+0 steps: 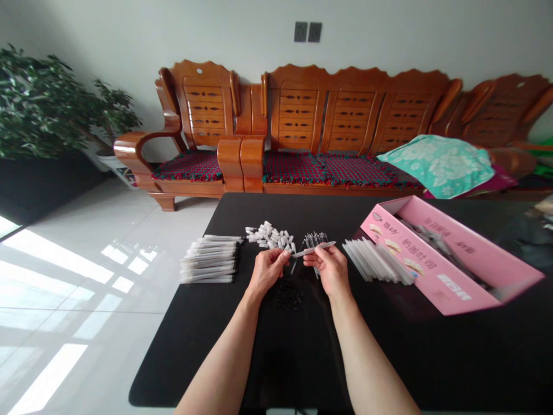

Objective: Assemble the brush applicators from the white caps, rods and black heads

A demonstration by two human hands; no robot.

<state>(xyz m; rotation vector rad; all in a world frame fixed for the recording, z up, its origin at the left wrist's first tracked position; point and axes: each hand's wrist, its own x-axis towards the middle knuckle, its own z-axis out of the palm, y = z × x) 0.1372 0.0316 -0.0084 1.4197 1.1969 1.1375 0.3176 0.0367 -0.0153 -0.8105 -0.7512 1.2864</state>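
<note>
A translucent white pen barrel (310,250) is held almost level above the table, its right end tilted slightly up. My right hand (332,270) pinches it between thumb and fingers. At the barrel's left end, the fingertips of my left hand (266,270) are pressed together; any small part between them is hidden. Behind my left hand lies a heap of white pen caps (270,233). Dark, thin pen refills (317,237) lie behind the barrel, partly covered by my right hand. Between my wrists is a pile of small black plugs (289,297).
Stacked pens (209,259) with dark ends lie to the left on the black table (181,351). To the right are loose white barrels (375,262) beside an open pink box (432,259) with greyish contents. A wooden sofa (298,109) stands beyond the table.
</note>
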